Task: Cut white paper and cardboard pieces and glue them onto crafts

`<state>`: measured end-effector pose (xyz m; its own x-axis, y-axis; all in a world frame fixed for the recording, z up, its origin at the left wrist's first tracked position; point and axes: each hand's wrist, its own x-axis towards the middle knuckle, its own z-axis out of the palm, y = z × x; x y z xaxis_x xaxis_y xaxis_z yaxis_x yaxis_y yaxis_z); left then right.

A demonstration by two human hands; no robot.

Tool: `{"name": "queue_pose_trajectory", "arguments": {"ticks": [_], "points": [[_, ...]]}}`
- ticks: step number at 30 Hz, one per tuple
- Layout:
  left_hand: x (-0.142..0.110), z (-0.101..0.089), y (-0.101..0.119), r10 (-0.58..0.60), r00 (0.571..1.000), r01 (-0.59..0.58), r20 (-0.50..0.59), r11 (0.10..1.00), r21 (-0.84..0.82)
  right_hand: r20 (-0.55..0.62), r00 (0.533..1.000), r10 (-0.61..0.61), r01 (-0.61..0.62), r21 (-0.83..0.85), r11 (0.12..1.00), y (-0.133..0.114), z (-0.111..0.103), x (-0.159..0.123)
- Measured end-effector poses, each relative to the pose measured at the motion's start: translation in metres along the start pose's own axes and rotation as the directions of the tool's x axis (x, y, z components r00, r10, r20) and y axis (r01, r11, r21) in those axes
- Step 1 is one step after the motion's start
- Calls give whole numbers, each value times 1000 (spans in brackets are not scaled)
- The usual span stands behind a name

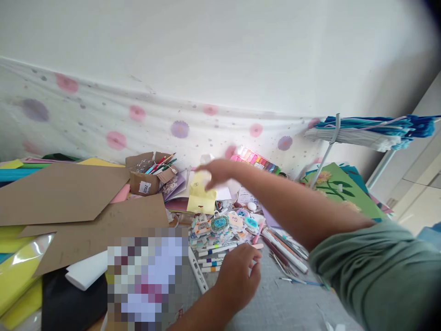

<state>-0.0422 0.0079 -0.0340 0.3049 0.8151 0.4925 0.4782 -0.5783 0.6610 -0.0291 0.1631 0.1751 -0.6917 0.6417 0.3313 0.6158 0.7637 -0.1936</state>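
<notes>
Two bare hands over a cluttered grey tabletop (275, 303), biggest items first. Large flat brown cardboard sheets (58, 191) sit off to the left, clear of both hands. Small brown cardboard box (151, 184) of pencils stands between them and the yellow paper.

Key relation: the creased pale yellow paper sheet (201, 202) is on the far side, left of centre. Its long axis runs roughly front to back, near edge toward the person. Right hand (222, 172) is clearly the nearer one: arm crosses in from the right, fingers spread and bent over the sheet's far right part. Nothing visible in that hand; blur, so can't tell if fingertips touch paper.

Left hand (239, 273) is well nearer the body, loosely curled; can't tell if it pinches anything. From there the sheet lies ahead and left, beyond the heap of glittery cut-outs (220, 224). Smallest: white-barrelled markers (211, 264) with coloured bands, just beside the left hand
</notes>
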Motion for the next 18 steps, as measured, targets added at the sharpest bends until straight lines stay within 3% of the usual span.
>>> {"name": "queue_pose_trajectory", "arguments": {"ticks": [3, 6, 9, 12, 14, 16, 18], "points": [[-2, 3, -2, 15, 1000, -15, 0, 999, -32, 205, 977, 56, -44, -60, 997, 10, 72, -4], [-2, 3, -4, 3, 1000, -4, -10, 997, -81, 240, 965, 103, -91, -63, 994, 20, 96, 7], [1, 0, -5, -58, 997, 50, -47, 986, -158, 136, 979, 153, -154, 1, 988, 26, 82, 15], [5, -5, -5, -146, 986, 116, -80, 946, -302, -30, 982, 186, -181, 128, 975, 25, 55, -2], [8, -10, -4, -179, 981, 131, -71, 894, -429, -177, 962, 207, -164, 229, 959, 18, 38, -35], [10, -13, -1, -175, 983, 122, -45, 827, -549, -337, 912, 232, -120, 323, 939, 9, 27, -81], [11, -16, 1, -156, 988, 116, 8, 695, -710, -442, 865, 238, -47, 400, 915, 1, 26, -133]]}}
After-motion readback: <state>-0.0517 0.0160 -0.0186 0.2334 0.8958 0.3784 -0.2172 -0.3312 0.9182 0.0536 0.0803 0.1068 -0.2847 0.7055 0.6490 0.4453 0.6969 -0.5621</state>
